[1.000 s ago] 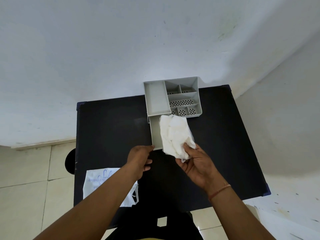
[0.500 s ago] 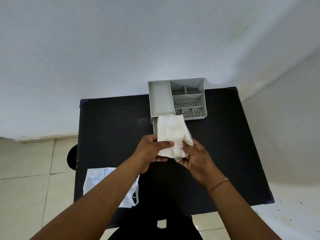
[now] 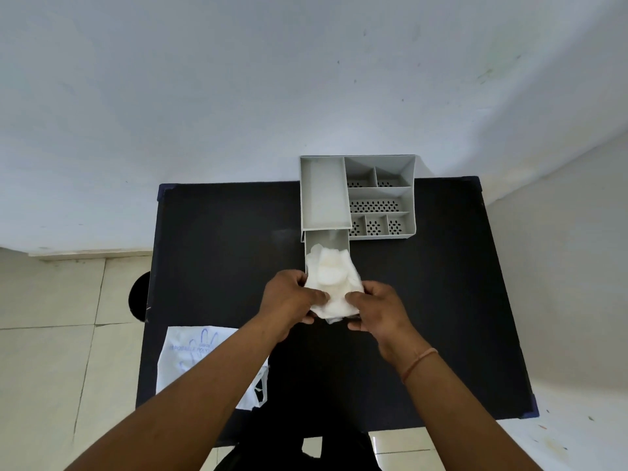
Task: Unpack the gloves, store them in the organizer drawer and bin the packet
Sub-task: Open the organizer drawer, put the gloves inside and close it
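Note:
A bundle of thin white gloves (image 3: 331, 273) lies partly inside the pulled-out drawer (image 3: 326, 240) of the grey organizer (image 3: 356, 195) at the back of the black table (image 3: 221, 253). My left hand (image 3: 289, 300) grips the bundle's near left side and my right hand (image 3: 377, 309) grips its near right side. The near end of the bundle hangs over the drawer's front, which my hands hide. The empty white packet (image 3: 197, 355) with blue print lies flat at the table's front left, partly under my left forearm.
The organizer's right part has several small perforated compartments (image 3: 375, 206). A white wall stands right behind the table. A dark round object (image 3: 139, 295) sits on the tiled floor to the left of the table.
My left hand came off the drawer front and took hold of the gloves with the right. Both hands lowered the bundle from above the drawer down into it.

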A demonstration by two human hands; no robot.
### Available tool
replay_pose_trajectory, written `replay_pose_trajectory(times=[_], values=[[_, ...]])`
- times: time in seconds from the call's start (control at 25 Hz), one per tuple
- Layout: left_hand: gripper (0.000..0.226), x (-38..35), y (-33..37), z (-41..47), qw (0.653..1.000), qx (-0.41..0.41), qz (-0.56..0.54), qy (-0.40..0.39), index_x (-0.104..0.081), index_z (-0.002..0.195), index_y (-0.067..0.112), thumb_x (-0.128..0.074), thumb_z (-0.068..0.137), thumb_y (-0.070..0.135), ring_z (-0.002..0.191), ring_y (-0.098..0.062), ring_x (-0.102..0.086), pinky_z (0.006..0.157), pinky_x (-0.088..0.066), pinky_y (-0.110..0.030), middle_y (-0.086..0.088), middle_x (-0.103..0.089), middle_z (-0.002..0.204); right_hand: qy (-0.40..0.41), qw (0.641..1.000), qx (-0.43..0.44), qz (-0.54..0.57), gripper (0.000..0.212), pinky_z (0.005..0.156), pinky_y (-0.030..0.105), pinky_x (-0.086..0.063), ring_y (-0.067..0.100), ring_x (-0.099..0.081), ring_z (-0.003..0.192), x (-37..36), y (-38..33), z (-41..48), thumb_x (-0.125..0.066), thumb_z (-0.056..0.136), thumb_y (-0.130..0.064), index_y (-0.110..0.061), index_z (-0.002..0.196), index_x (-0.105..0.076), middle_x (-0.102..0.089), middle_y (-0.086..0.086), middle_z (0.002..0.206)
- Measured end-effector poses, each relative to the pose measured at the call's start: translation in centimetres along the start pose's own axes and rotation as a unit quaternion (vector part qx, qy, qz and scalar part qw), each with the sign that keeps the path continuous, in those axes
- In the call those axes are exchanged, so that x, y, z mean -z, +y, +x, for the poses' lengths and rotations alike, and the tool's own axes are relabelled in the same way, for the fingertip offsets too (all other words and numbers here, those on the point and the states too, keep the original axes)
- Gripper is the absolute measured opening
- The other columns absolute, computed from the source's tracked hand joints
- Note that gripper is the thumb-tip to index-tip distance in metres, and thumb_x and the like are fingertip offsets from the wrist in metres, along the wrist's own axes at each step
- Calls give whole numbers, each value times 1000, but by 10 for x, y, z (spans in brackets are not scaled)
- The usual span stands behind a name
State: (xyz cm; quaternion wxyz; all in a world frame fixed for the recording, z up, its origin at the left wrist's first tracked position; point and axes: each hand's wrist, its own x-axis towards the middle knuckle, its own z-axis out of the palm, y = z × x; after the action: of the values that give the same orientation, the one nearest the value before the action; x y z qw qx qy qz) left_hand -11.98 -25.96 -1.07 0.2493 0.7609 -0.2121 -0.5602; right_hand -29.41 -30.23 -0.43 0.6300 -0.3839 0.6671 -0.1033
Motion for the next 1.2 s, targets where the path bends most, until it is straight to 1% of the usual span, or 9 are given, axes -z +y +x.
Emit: replay_pose_trajectory(times=[0.2, 0.36, 0.56, 0.64, 0.8, 0.92, 1.0, 1.08, 1.2], values=[[26, -3, 13, 21, 968, -104, 205, 100, -73, 98, 19, -88, 77, 25, 78, -17, -75, 72, -64, -32, 5, -74, 85, 61, 989, 88, -105, 10, 70, 41, -69, 25, -78, 89, -12, -8, 33, -72, 95, -13, -11, 104, -75, -78, 12, 106], [25, -5, 21, 33, 951, -158, 219, 153, -73, 105, 16, -82, 82, 16, 81, -18, -70, 79, -58, -29, -1, -76, 92, 101, 966, 153, -181, 16, 74, 48, -66, 29, -76, 83, -21, -17, 47, -68, 89, -22, -9, 95, -75, -76, 10, 92], [23, -12, 11, 40, 935, -185, 246, 175, -68, 99, 14, -71, 81, 1, 77, -24, -74, 77, -61, -36, -4, -76, 83, 155, 859, 238, -426, 21, 70, 30, -44, 30, -67, 93, -25, -11, 44, -59, 94, -20, -10, 107, -72, -65, 12, 104], [25, -16, 6, 41, 922, -214, 282, 160, -66, 103, 13, -68, 82, 0, 79, -27, -73, 76, -60, -37, -6, -75, 86, 177, 832, 233, -471, 24, 70, 29, -44, 28, -65, 100, -27, -8, 43, -63, 96, -24, -14, 116, -72, -60, 11, 114], [39, -18, -3, 35, 874, -250, 392, 143, -62, 129, 15, -71, 91, 17, 98, -33, -72, 79, -60, -43, -10, -68, 119, 198, 796, 241, -519, 42, 71, 35, -53, 27, -61, 105, -26, -5, 38, -78, 88, -37, -15, 120, -63, -54, 12, 120], [37, -12, -14, 27, 823, -329, 422, 190, -70, 125, 13, -71, 91, 28, 107, -32, -67, 78, -61, -45, -11, -67, 122, 246, 750, 348, -506, 32, 74, 40, -53, 30, -61, 100, -24, -1, 30, -74, 87, -30, -14, 113, -67, -60, 12, 115], [35, -9, -26, 25, 767, -397, 471, 180, -77, 115, 11, -64, 92, 34, 120, -35, -63, 90, -57, -51, -10, -71, 123, 172, 716, 399, -546, 43, 94, 46, -52, 34, -61, 120, -22, 2, 30, -68, 86, -19, -13, 129, -66, -63, 12, 132], [45, -9, -36, 25, 732, -411, 528, 130, -81, 112, 13, -55, 92, 44, 136, -37, -57, 107, -49, -56, -10, -75, 127, 43, 693, 361, -622, 69, 122, 54, -35, 32, -41, 152, -20, 2, 35, -68, 90, -24, -13, 155, -48, -47, 11, 162], [54, -8, -46, 24, 698, -396, 591, 81, -78, 123, 15, -63, 89, 53, 151, -40, -43, 123, -32, -63, -14, -69, 142, -27, 673, 305, -674, 79, 130, 61, -14, 27, -23, 162, -20, -8, 42, -66, 95, -34, -13, 164, -33, -31, 9, 173]])
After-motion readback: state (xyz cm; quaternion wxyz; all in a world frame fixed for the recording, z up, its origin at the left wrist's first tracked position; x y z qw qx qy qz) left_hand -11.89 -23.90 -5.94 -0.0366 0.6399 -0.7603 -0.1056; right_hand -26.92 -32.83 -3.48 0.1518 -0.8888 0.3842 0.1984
